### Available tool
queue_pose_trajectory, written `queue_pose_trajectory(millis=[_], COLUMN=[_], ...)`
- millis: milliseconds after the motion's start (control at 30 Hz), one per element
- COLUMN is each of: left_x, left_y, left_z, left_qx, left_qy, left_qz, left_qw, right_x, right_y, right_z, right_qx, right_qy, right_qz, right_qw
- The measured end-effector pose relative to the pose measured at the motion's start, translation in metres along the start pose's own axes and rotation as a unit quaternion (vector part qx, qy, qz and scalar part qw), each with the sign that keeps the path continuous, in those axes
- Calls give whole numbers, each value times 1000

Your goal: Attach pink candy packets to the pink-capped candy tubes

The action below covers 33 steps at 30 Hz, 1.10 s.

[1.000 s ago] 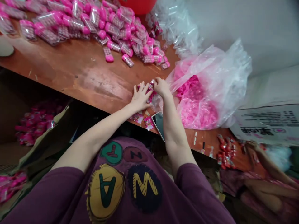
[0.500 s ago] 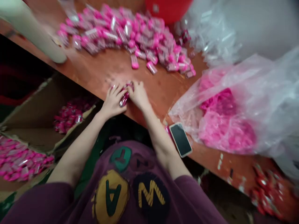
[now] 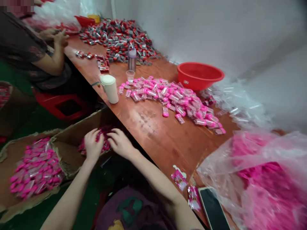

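Observation:
My left hand [image 3: 93, 144] and my right hand [image 3: 122, 143] hang over a cardboard box [image 3: 69, 140] beside the table. Inside it, behind my fingers, lies a heap of dark pink shiny packets [image 3: 105, 145]. The fingers of my right hand are bent and apart, with nothing visible in them. My left hand is loosely curled, its fingers parted, and dark pink shows between them, seemingly from the heap behind. On the table lies a pile of small clear containers with pink caps [image 3: 177, 95]. Two flat pink printed packets [image 3: 193, 197] lie near the table's front edge.
A second carton [image 3: 7, 191] holds pink-capped containers [image 3: 38, 169]. A white cup [image 3: 109, 89], clear plastic cup [image 3: 130, 76], bottle [image 3: 131, 59], red basin [image 3: 200, 75], phone [image 3: 213, 207] and bag of pink pieces [image 3: 271, 179] stand or lie on the table. A co-worker's hands [image 3: 56, 35] are at far left.
My hands have left the table edge, where they held a shiny pink packet, and moved left over the box. The view has swung left, bringing in the co-worker and the red-capped pile.

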<state>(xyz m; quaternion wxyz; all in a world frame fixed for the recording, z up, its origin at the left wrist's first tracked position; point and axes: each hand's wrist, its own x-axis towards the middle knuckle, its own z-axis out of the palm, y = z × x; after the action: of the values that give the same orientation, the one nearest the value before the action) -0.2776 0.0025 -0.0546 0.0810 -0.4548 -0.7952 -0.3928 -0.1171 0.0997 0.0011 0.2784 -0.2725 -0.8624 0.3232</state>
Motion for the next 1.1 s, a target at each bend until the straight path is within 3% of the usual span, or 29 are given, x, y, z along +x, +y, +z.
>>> queue_pose_trajectory(millis=[67, 133, 233, 267, 367, 467, 533, 633, 833, 933, 1033, 1100], left_x=[36, 84, 164, 190, 253, 292, 303, 294, 224, 201, 218, 251], left_y=[44, 86, 127, 135, 143, 141, 141, 150, 185, 198, 206, 210], left_z=[29, 66, 124, 142, 186, 211, 218, 219, 209, 209, 217, 230], left_qx=[-51, -92, -79, -57, 17, 56, 68, 72, 7, -84, -187, -162], left_qy=[0, -12, -110, -137, -167, -201, -224, -233, -243, -293, -325, -253], left_qz=[59, 103, 141, 134, 28, -67, -83, -54, 49, 122, 133, 108], left_qw=[997, 990, 981, 980, 985, 976, 969, 968, 969, 945, 917, 948], right_x=[-3, -4, -5, -7, -13, -18, -18, -17, -17, -20, -21, -22], right_y=[37, 77, 130, 144, 166, 168, 166, 164, 167, 168, 170, 170], right_z=[-37, -79, -131, -143, -157, -156, -156, -158, -162, -163, -164, -164], right_qx=[4, -29, -45, -46, -43, -48, -53, -48, -28, -7, 11, 20], right_qy=[38, 140, 212, 228, 253, 237, 230, 238, 233, 275, 316, 322], right_qz=[-29, 4, 68, 83, 112, 109, 103, 101, 102, 126, 152, 158], right_qw=[999, 990, 974, 969, 960, 964, 966, 965, 967, 953, 936, 933])
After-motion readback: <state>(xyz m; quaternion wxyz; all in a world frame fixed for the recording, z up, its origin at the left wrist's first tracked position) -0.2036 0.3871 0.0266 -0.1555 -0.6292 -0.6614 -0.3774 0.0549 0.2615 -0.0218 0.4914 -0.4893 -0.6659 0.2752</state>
